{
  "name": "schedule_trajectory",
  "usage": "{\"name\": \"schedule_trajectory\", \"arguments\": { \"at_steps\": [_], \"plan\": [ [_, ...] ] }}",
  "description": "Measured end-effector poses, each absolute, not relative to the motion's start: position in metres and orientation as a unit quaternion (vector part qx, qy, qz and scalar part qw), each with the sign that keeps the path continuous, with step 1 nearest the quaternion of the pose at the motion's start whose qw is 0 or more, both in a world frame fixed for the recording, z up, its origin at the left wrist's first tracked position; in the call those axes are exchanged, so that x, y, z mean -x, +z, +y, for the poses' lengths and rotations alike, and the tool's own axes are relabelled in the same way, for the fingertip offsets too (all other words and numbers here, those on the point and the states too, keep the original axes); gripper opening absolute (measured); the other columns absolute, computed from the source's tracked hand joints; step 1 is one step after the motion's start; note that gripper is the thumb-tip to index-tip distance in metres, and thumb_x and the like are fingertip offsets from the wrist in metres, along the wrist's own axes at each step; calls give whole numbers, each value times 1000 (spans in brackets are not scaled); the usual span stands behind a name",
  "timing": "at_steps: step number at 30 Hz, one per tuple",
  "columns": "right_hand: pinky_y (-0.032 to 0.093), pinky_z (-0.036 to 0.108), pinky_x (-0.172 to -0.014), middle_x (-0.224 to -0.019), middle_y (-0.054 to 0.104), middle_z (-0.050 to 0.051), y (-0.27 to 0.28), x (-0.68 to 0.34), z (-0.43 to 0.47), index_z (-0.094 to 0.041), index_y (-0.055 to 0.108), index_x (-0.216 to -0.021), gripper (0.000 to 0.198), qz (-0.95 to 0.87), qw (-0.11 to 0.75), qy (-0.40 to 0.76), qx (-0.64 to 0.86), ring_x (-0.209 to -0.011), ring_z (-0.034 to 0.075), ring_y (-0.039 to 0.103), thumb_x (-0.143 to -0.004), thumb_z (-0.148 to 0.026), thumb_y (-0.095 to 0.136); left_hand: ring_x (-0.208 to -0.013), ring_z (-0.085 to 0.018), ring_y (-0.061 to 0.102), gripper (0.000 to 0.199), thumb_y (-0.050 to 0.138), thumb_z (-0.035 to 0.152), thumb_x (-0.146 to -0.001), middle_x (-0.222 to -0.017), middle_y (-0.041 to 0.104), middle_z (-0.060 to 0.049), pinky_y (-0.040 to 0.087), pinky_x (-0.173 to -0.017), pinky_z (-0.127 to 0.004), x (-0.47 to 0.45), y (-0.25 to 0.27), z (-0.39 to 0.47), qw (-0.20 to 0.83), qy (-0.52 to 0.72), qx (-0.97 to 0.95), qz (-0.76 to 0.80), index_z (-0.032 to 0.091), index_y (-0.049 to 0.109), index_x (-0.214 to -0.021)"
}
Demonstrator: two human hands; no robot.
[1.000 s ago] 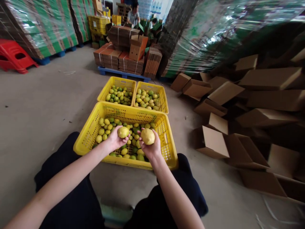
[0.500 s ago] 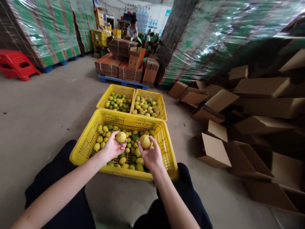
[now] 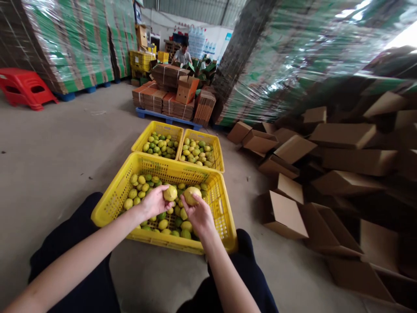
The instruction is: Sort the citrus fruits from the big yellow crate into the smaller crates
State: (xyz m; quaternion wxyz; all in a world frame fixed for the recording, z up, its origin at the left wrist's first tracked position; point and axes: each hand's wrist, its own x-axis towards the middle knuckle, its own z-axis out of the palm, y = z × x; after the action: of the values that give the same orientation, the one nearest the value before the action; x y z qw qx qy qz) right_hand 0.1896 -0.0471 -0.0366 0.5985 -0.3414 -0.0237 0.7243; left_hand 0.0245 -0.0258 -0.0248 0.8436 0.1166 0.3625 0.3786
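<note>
My left hand (image 3: 155, 202) grips a yellow lemon (image 3: 170, 193) between thumb and fingers. Close beside it, my right hand (image 3: 199, 214) is closed on a larger yellowish lemon (image 3: 192, 195). Both fruits are held above a large yellow plastic crate (image 3: 176, 167) with slotted walls, set between my knees. Inside that crate lie many loose yellow and green lemons (image 3: 163, 224), partly hidden by my hands. The two held lemons are near each other but apart.
Two smaller yellow crates (image 3: 180, 150) of lemons stand just beyond the large one. Open cardboard boxes (image 3: 288, 213) are heaped on the right. Flattened cartons (image 3: 176, 106) sit on a blue pallet ahead, with a person (image 3: 183, 55) behind. A red stool (image 3: 28, 89) stands at left.
My hands have come closer together, each still holding its lemon. The lemon in my right hand has been turned and now shows its side. The view has tilted up slightly.
</note>
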Motion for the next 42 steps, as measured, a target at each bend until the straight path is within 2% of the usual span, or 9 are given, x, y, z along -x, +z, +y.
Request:
{"name": "schedule_trajectory", "arguments": {
  "at_steps": [2,8,18,27,30,33,37,40,42],
  "plan": [
    [62,29,-81,-80,75,0,-39,-190,-46,-18,66,-78,22,-36,600,724,338,-79,14,71,-67,-1,76,-48,-11,54,6,54,21,-88,-66,59,-2,41,-45,-19,-24,-27,-29,841,381,-153,353,15,51,-87],
    [61,24,-67,-80,73,0,-46,-197,-42,-20,66,-82,24,-102,600,713,348,-73,14,69,-65,-17,83,-53,-6,54,43,78,5,-64,-71,59,3,39,-52,-16,-21,-29,-35,813,400,-245,345,18,47,-91],
    [57,21,-60,-73,69,0,-39,-204,-37,-18,64,-78,26,-100,619,671,395,-67,13,65,-59,-6,77,-58,-5,51,59,76,0,-59,-75,56,6,36,-53,-18,-20,-26,-36,784,404,-287,374,19,48,-108],
    [47,22,-50,-82,74,0,-27,-211,-41,-24,63,-96,31,-175,562,720,368,-59,14,62,-69,-18,76,-59,-7,51,57,80,7,-67,-77,53,4,41,-58,-20,-19,-25,-35,795,407,-267,362,19,47,-112],
    [50,25,-51,-86,75,3,-24,-209,-42,-20,64,-90,23,-166,558,721,376,-60,15,63,-73,-31,76,-72,-10,55,76,82,2,-61,-88,55,2,44,-67,-21,-21,-29,-35,742,442,-299,406,22,42,-122],
    [54,30,-55,-87,75,7,-25,-207,-42,-18,65,-85,31,-129,569,716,383,-63,18,65,-77,-47,71,-99,-17,56,76,83,-4,-52,-105,54,-2,46,-84,-24,-21,-29,-39,645,516,-366,429,22,48,-114],
    [55,27,-59,-80,73,1,-28,-203,-43,-19,68,-92,28,-177,569,705,385,-67,16,65,-68,-28,80,-119,-21,49,63,80,-7,-53,-115,56,-6,39,-102,-24,-20,-25,-43,583,547,-464,381,19,58,-106],
    [54,25,-59,-84,73,-1,-31,-199,-44,-21,69,-103,44,-230,542,718,372,-69,17,67,-61,-18,82,-116,-22,53,65,76,-9,-56,-125,56,-9,44,-96,-24,-19,-24,-42,629,516,-466,347,19,64,-113],
    [54,26,-62,-86,75,1,-34,-196,-44,-19,69,-102,43,-227,540,724,365,-70,17,68,-61,-18,83,-111,-21,57,66,74,-11,-56,-127,57,-9,49,-90,-24,-19,-23,-42,678,499,-419,340,20,66,-115]
  ]
}}
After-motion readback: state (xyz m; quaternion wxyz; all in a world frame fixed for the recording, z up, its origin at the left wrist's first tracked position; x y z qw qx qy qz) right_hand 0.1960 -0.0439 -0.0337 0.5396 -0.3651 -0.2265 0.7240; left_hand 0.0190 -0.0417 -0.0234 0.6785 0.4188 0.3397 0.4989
